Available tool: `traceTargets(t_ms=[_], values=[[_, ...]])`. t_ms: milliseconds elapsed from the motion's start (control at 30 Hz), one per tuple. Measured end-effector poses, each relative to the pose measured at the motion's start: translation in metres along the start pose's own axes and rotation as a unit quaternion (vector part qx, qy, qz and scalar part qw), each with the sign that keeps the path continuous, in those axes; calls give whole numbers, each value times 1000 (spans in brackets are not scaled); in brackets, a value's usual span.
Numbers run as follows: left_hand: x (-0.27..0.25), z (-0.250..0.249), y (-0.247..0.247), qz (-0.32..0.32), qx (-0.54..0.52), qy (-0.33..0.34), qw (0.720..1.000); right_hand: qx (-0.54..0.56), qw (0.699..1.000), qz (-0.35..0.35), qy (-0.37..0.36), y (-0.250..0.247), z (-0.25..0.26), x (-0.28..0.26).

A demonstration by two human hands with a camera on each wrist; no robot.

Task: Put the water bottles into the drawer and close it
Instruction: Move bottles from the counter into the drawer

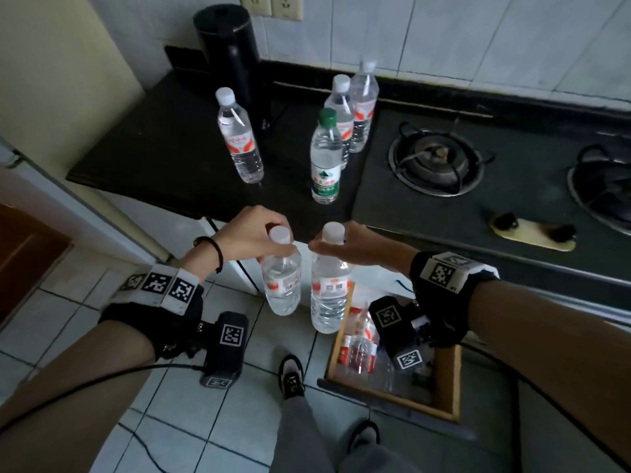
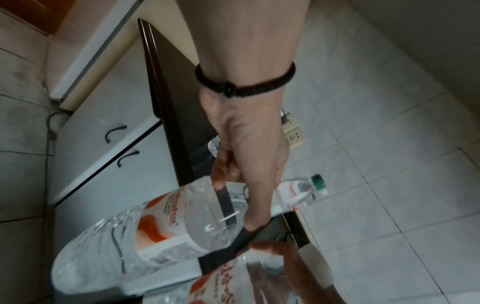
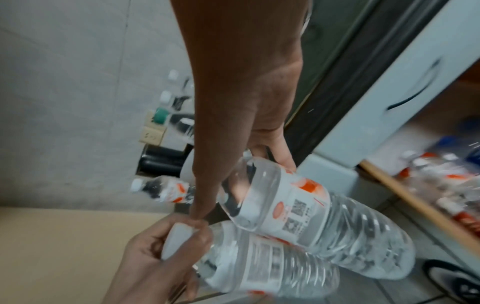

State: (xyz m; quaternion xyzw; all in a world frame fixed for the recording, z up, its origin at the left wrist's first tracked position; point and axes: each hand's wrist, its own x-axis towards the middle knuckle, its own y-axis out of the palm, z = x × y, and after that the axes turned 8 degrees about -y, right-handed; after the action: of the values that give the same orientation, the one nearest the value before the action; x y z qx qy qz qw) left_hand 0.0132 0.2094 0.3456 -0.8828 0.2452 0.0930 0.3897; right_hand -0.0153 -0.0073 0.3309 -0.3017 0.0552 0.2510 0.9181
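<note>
My left hand (image 1: 269, 238) grips the white cap of a clear water bottle (image 1: 282, 285) with an orange label. My right hand (image 1: 329, 242) grips the neck of a second such bottle (image 1: 329, 298). Both hang upright, side by side, over the floor just left of the open wooden drawer (image 1: 454, 380). Bottles (image 1: 358, 346) lie inside the drawer. Several more bottles stand on the black counter, one with a green cap (image 1: 326, 158). The wrist views show the left hand (image 2: 235, 203) on its bottle (image 2: 155, 222) and the right hand (image 3: 241, 185) on its bottle (image 3: 324, 222).
A gas stove (image 1: 433, 162) sits right of the counter bottles, above the drawer. A black cylindrical appliance (image 1: 228, 46) stands at the back left. White cabinet doors (image 2: 109, 144) are under the counter. My feet (image 1: 290, 377) are on the tiled floor beside the drawer.
</note>
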Motion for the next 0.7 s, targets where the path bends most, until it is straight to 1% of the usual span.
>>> traceTargets(t_ms=[33,100,200,333,433,600,700], values=[[-1,-6,13,29,3,1,1000,-3,1000,13,13,1,-12,-13],[0,-16,41,85,18,9,996,-7,999,18,41,4,-40,-36],[8,-27,84,134,46,32,989,-18,997,8,76,11,-84,-66],[26,-33,134,148,86,43,984,-7,993,-28,118,18,-130,-101],[40,-31,162,166,101,51,980,-12,988,-40,151,26,-158,-121],[69,-28,206,185,141,93,968,33,966,-117,230,48,-214,-143],[89,-24,230,216,163,100,958,72,953,-136,261,59,-238,-149]])
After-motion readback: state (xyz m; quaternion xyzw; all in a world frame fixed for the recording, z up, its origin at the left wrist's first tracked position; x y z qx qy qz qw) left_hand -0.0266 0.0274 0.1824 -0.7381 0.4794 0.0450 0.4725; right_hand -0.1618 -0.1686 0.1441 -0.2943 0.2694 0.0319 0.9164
